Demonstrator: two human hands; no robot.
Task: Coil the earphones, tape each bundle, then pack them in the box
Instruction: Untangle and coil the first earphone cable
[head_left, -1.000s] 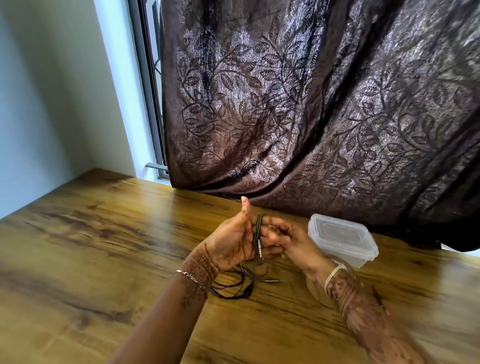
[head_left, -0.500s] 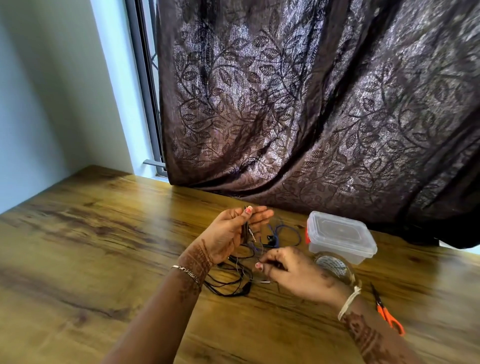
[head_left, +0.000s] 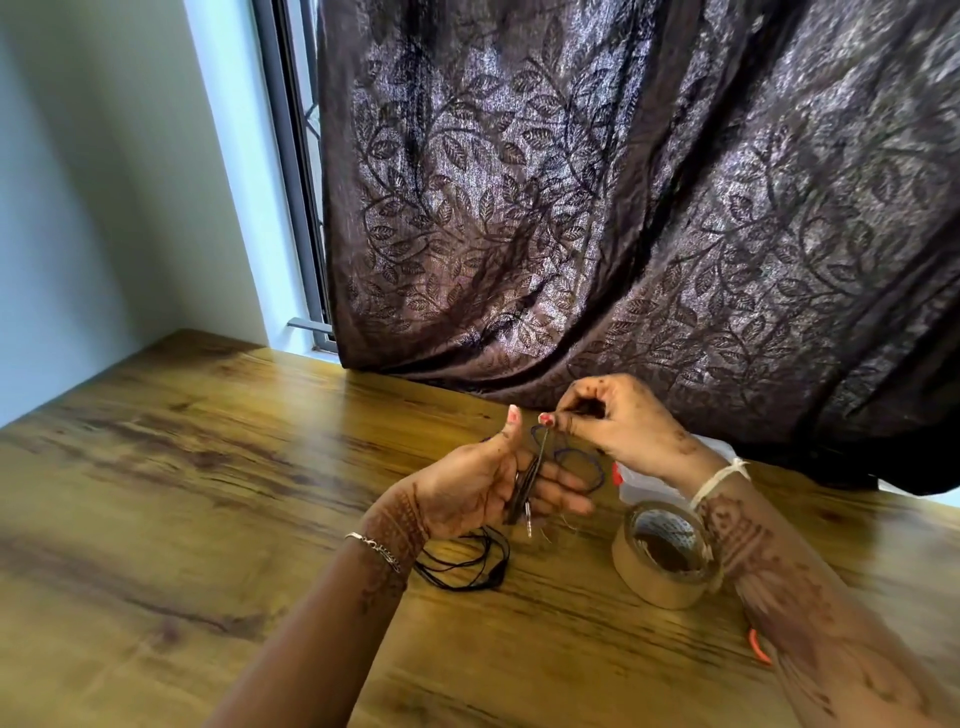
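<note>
My left hand (head_left: 488, 483) is held palm up above the table with a coil of black earphone cable (head_left: 527, 486) lying across its fingers, the metal jack hanging below. My right hand (head_left: 618, 421) is raised just above and to the right, pinching the cable's end between thumb and finger. Loose black earphone wire (head_left: 462, 569) trails on the table under my left wrist. A blue earphone cable (head_left: 576, 462) lies on the table behind my hands. The clear plastic box (head_left: 644, 486) is mostly hidden behind my right wrist.
A roll of brown tape (head_left: 667, 558) stands on the wooden table (head_left: 208, 493) by my right forearm. An orange scissors handle (head_left: 758, 647) peeks out under that arm. A dark leaf-patterned curtain (head_left: 623, 208) hangs down to the table's far edge.
My right hand has risen from the table to above my left hand, bringing the cable end with it. The view has shifted, and my right arm now covers most of the box.
</note>
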